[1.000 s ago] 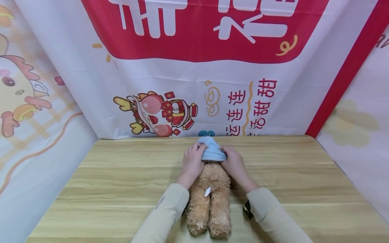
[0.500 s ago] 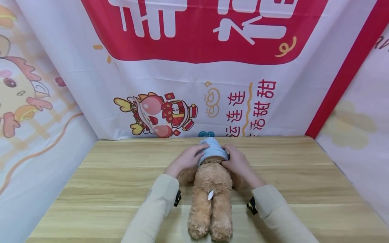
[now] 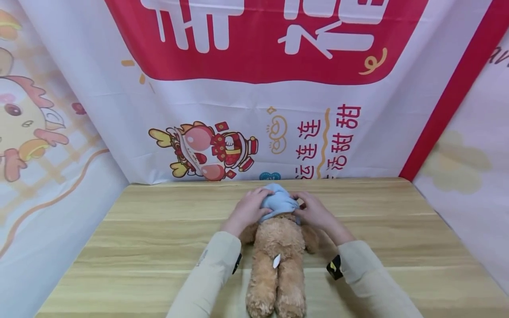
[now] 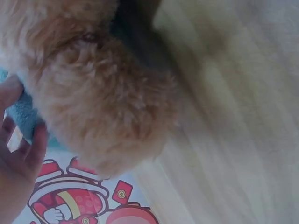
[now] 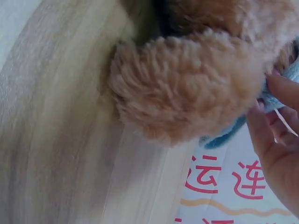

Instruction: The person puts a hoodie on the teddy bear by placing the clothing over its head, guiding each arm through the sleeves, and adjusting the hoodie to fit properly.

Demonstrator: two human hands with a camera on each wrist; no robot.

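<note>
A brown plush toy [image 3: 280, 247] lies on the table with its legs toward me and a small white tag between them. Light blue fleecy cloth [image 3: 278, 202] covers its head down to the neck, so the head is hidden. My left hand [image 3: 248, 207] holds the cloth's left side between thumb and fingers; the left wrist view shows the same hand [image 4: 21, 154] beside a furry arm [image 4: 107, 102]. On the other side my right hand [image 3: 316, 214] pinches a gathered bit of cloth. In the right wrist view its fingertips [image 5: 257, 112] meet the blue fabric [image 5: 224, 135].
The wooden table [image 3: 159, 247] runs back to a printed white and red curtain [image 3: 254, 92] just behind the toy's head. More printed cloth [image 3: 51, 168] hangs at the left side and at the right. Dark wrist cameras [image 3: 335, 267] sit below my sleeves.
The cloth's front edge has come lower at the sides of the toy's neck. My left hand shifted outward, then back in. Both plush arms now show, and the toy lies slightly nearer me.
</note>
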